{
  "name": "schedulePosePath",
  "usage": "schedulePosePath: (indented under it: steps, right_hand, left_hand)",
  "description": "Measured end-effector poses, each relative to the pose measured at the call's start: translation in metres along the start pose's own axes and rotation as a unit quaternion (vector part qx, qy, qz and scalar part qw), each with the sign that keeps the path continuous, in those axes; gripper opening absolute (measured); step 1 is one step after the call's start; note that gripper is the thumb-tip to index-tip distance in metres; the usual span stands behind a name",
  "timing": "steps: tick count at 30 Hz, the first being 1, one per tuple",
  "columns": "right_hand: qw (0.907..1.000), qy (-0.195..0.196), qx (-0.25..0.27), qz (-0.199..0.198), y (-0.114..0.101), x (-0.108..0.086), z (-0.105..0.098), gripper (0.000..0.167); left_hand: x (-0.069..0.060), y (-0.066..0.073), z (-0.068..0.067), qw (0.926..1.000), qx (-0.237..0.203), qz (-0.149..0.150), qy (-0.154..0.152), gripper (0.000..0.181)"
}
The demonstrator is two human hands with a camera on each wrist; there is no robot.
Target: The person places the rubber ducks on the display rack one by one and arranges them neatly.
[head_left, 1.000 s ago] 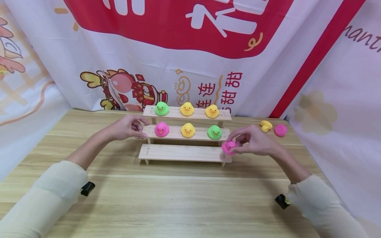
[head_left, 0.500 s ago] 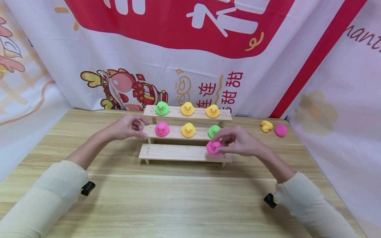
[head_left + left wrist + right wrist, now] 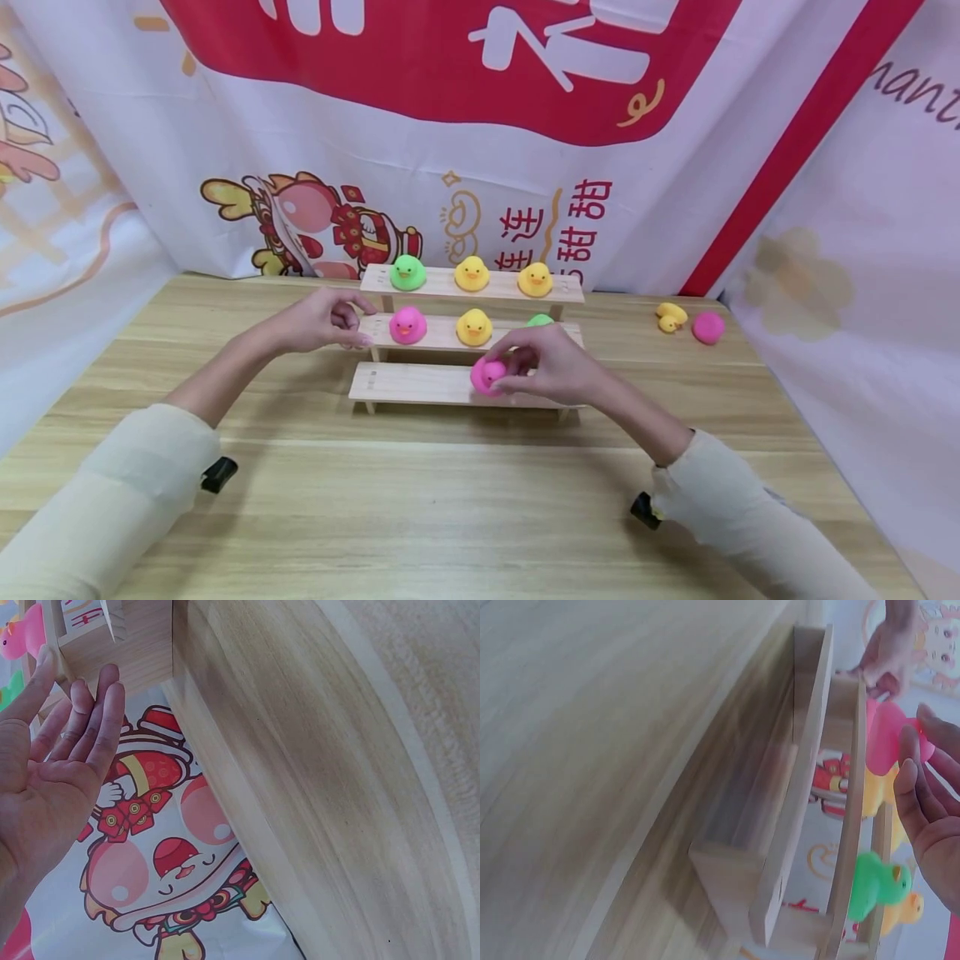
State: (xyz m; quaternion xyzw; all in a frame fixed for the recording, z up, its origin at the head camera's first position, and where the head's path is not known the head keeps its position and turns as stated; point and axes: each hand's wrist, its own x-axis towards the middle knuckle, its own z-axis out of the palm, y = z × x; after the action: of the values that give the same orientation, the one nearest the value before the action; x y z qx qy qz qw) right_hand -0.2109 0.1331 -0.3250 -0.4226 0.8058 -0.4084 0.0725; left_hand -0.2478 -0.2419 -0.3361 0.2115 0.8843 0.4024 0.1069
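Observation:
My right hand pinches a pink rubber duck between thumb and fingers, over the lowest tier of a three-tier wooden display rack. In the right wrist view the duck is held by the fingertips, apart from the lowest plank. My left hand is at the left end of the middle tier, its thumb tip against the plank's end. In the left wrist view that hand has fairly straight fingers.
The top tier bears a green duck and two yellow ducks. On the middle tier sit a pink duck, a yellow duck and a partly hidden green duck. A tipped yellow duck and a pink one lie at right.
My right hand has carried the pink duck leftward along the lowest tier, from its right end to near the middle. The left hand stays at the rack's left side.

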Motion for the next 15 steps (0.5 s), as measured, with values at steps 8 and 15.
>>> schedulePosePath:
  steps: [8,15]
  right_hand:
    - [0.9996,-0.005,-0.019,-0.021,-0.01,0.015,0.019,0.027]
    - [0.9993,-0.001,-0.02,-0.031,-0.01,0.029,0.044,0.025]
  left_hand:
    - [0.0,0.0,0.0,1.0,0.0,-0.007,-0.001,0.044]
    - [0.0,0.001,0.0,1.0,0.002,-0.002,-0.004,0.045]
